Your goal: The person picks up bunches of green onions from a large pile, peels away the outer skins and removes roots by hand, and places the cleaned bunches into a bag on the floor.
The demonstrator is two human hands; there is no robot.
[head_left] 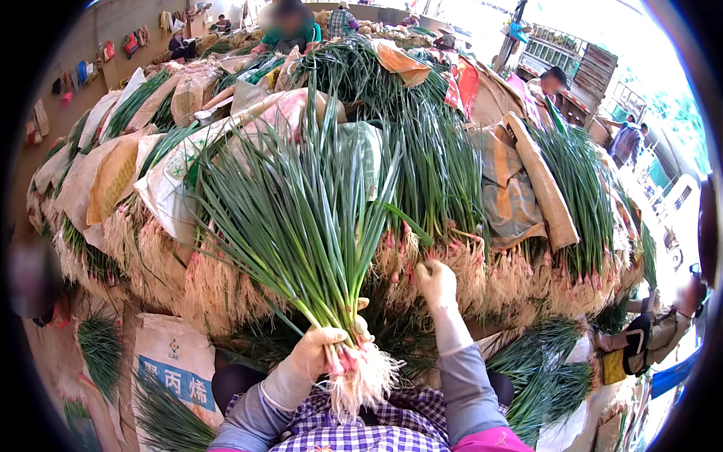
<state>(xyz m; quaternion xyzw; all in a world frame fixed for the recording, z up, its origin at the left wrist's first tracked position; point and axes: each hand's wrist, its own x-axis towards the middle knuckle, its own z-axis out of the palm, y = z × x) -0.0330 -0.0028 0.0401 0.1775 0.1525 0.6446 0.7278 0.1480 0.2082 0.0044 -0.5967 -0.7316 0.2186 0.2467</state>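
A large bunch of spring onions [309, 218] fans out in front of me, leaves up and away, pale roots hanging toward my lap. My left hand [320, 350], in a pale glove, is wrapped round its lower stalks just above the pinkish bulbs. To the right of the bunch, my right hand [437, 285], also gloved, is raised with its fingers closed. A green leaf ends just above those fingers; whether they hold it or anything else is hidden. Behind both hands stands a wide heap of spring onions [433, 169], roots facing me.
Woven sacks [520, 181] drape over parts of the heap. Loose spring onions [546, 369] lie low on the right, others [169, 414] on a printed white sack [162, 343] at left. Several people are around the heap; one person [663, 324] sits at right. A truck [565, 68] stands behind.
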